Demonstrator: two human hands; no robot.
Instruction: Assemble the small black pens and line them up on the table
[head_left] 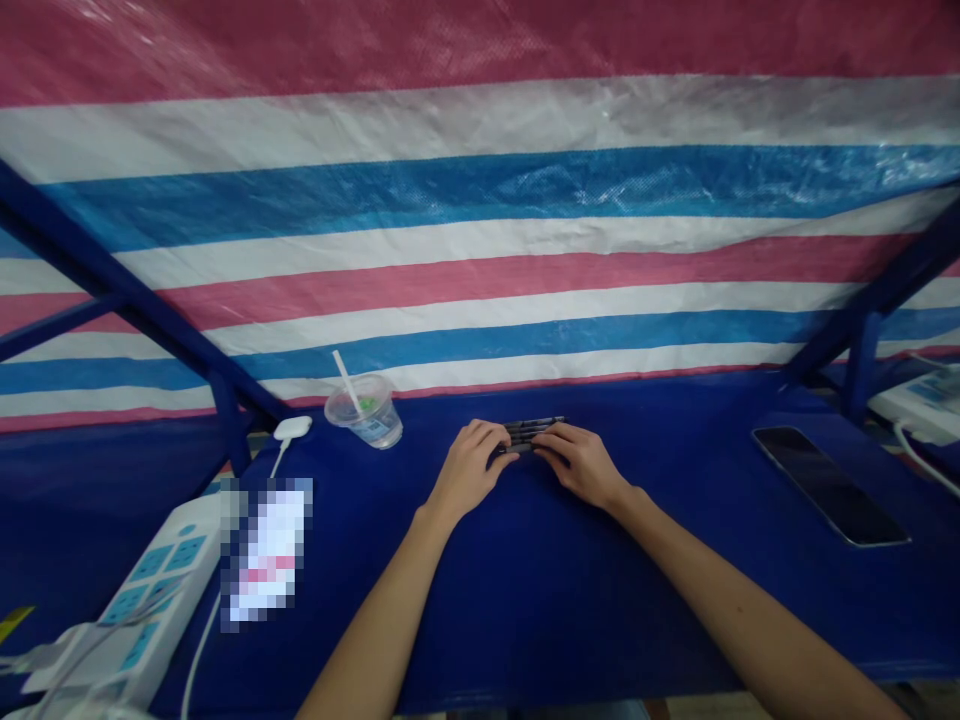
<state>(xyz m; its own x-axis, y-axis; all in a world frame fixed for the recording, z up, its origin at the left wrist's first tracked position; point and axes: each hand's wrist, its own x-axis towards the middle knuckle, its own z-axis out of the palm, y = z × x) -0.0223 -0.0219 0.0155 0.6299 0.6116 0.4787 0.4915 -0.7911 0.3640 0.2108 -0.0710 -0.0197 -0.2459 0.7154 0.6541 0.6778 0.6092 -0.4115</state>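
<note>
Several dark pens (525,432) lie side by side in a row, roughly parallel, near the back of the blue table. My left hand (469,465) is closed around their left ends, thumb on the near side and fingers on the far side. At the right ends, my right hand (587,463) grips the same pens in a like manner. Only the middle of the row and one tip at the upper right show; the fingers cover the rest. The pens appear to be on or just above the tabletop, and I cannot tell which.
A clear plastic cup (375,425) with a white straw stands left of my hands. A white charger (292,428), a blurred-out bright screen (268,560) and a power strip (161,570) lie at left. A dark phone (829,485) is at right. Striped sheeting (525,270) hangs behind.
</note>
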